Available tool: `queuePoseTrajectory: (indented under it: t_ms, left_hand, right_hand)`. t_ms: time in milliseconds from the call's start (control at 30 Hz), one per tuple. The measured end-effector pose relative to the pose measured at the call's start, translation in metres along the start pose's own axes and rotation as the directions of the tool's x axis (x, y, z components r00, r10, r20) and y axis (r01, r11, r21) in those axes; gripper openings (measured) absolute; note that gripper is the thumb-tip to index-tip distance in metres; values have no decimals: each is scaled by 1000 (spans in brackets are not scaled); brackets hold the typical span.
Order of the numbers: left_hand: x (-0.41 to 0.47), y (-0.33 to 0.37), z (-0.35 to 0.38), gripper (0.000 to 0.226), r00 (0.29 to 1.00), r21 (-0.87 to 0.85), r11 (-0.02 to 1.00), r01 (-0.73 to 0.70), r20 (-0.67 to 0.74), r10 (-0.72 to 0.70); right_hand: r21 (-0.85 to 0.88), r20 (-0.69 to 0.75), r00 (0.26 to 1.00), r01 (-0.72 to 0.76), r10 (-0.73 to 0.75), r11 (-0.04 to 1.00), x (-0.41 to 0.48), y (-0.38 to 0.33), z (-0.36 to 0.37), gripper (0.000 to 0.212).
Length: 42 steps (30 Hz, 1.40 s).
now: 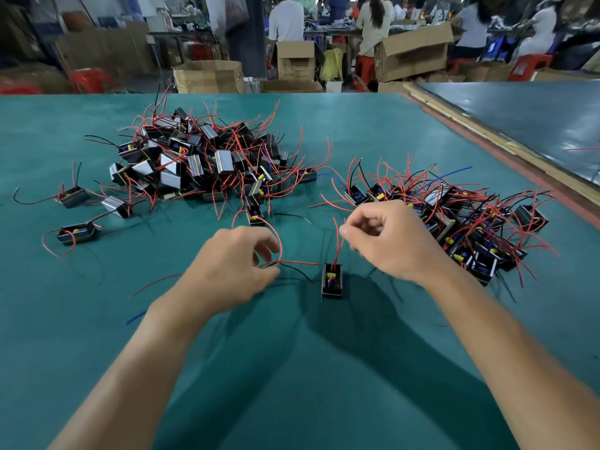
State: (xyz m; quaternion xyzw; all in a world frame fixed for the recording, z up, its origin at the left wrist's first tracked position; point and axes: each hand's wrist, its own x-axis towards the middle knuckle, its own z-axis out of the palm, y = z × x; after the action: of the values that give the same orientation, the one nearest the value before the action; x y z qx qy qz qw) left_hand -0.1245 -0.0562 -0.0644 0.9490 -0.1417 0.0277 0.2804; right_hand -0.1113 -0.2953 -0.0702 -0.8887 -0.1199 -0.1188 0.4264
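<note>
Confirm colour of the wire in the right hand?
Red: the wire pinched by the right hand, clearest in the head view.

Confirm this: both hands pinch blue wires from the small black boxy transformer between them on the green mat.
Wrong colour: the head view shows the left hand and right hand pinching red wires from the small black boxy transformer between them on the green mat.

A wired unit is sitting on the table between the left hand and the right hand. The left pile is lying farther off, the right pile is lying at the right, and cartons are standing beyond the far edge.
</note>
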Motion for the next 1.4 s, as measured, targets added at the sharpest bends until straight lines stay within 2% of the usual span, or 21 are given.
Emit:
queuePoseTrajectory:
  t_ms: [100, 167, 333, 400, 500, 633, 733, 867, 1000, 1233, 1333, 1400]
  left_hand:
    - [-2, 4, 4, 11, 999, 21, 999, -44, 9, 44]
    - [-1, 4, 5, 17, 999, 20, 999, -47, 14, 47]
    - [-1, 2, 5, 22, 999, 18, 999, -33, -26, 34]
    - [0, 3, 4, 25, 998, 5, 1000, -13, -64, 14]
    - [0, 2, 2, 40, 997, -19, 999, 43, -64, -44]
    - [-2, 4, -1, 46, 999, -72, 997, 33, -14, -34]
    - [-4, 7, -2, 42, 1000, -94, 996, 2, 25, 0]
    - [-3, 7, 1, 35, 998, -49, 999, -5, 70, 9]
    - [-3, 10, 8, 18, 995, -9, 997, -76, 57, 76]
    - [-5, 20, 19, 22, 966, -67, 965, -255, -67, 251]
    - [-5, 20, 19, 6, 967, -150, 955, -256, -50, 251]
    - [-6, 20, 22, 9, 974, -162, 960, -227, -41, 223]
  right_hand:
    - [21, -144, 989, -16, 19, 1000, 2, 0, -3, 32]
    - [49, -205, 978, -34, 43, 998, 4, 0, -5, 34]
    - [103, -211, 975, -42, 63, 994, 5, 1, -5, 26]
    - [111, -139, 989, -30, 45, 993, 4, 1, -5, 19]
    - [94, 106, 994, -4, -6, 996, 1, 1, -3, 22]
    - [-15, 446, 895, 4, 3, 1000, -4, 1, 0, 15]
    - [12, 537, 844, -17, 8, 1000, -5, 0, 0, 10]
    - [60, 540, 841, -13, -21, 998, -6, -1, 0, 1]
    - [20, 473, 881, 7, -16, 1000, -4, 0, 3, 8]
    - [-48, 417, 909, 33, -10, 998, -4, -4, 5, 26]
    - [-65, 378, 926, 36, -9, 997, -5, -6, 5, 27]
    - [-69, 361, 933, 36, -9, 997, -6, -7, 5, 28]
